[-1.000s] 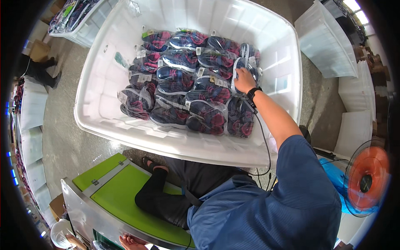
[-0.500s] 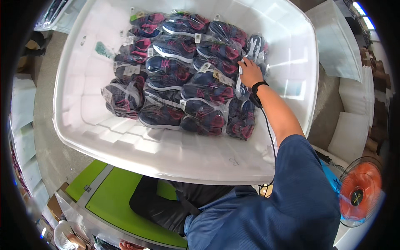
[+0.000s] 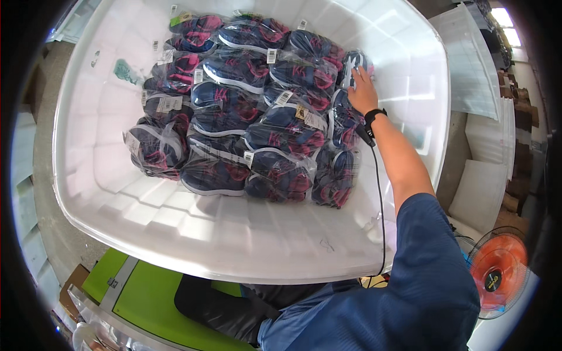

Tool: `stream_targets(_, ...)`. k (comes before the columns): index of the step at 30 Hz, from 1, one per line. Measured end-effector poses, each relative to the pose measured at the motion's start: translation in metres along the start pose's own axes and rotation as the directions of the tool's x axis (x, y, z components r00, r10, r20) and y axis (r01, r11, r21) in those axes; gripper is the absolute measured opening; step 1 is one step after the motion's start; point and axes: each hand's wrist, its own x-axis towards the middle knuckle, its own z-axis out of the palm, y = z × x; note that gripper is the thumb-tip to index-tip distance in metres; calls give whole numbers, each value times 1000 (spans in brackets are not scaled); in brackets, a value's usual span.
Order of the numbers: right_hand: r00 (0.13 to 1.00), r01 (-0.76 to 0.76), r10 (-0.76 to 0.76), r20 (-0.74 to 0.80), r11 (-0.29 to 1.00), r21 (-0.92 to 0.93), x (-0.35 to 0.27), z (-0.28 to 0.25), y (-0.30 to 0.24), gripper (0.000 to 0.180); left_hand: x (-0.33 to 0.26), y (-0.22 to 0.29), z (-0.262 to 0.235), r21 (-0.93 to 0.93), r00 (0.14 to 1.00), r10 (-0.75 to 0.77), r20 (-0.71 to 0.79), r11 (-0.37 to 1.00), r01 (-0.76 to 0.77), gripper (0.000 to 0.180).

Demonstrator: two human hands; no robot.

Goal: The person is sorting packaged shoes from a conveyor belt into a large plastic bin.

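A large white plastic tub (image 3: pixel 252 240) holds several rows of navy and pink sneakers (image 3: pixel 228 108) packed in clear plastic bags. White barcode labels stick to many of the bags. At the right end of the rows, my right hand (image 3: pixel 364 93) rests with fingers stretched and apart on a bagged sneaker (image 3: pixel 353 60) with a white sole. Just below my fingers lies another bagged sneaker (image 3: pixel 344 120). A black band with a cable circles my right wrist. My left hand is out of view.
A green panel (image 3: pixel 152 298) with a metal edge lies below the tub at the left. An orange fan (image 3: pixel 497 263) stands at the lower right. White translucent bins (image 3: pixel 468 64) stand beyond the tub's right side. The wrist cable (image 3: pixel 381 210) hangs over the tub's near rim.
My right hand has moved farther along the right-end sneakers, toward the far one. The view has shifted, so the tub appears larger and lower. The sneaker rows keep their arrangement.
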Motion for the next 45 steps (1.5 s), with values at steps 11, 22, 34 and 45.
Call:
stream_targets(11, 964, -22, 39, 263, 998, -66, 68, 58, 51, 58, -42, 22, 68, -3, 957, 173, -233, 984, -179, 32)
stream_targets(22, 840, -431, 39, 541, 654, 621, -39, -37, -122, 44, -8, -17, -4, -470, 963, 213, -168, 841, -268, 15)
stream_targets(34, 651, -400, -572, 499, 301, 866, -202, -260, -333, 43, -18, -9, -30, -633, 928, 316, 198, 764, -126, 27)
stream_targets(45, 356, -5, -795, 492, 525, 851, -321, -326, -475, 26, 191, -25, -192, 609, 477, 728, -493, 680, -408, 53)
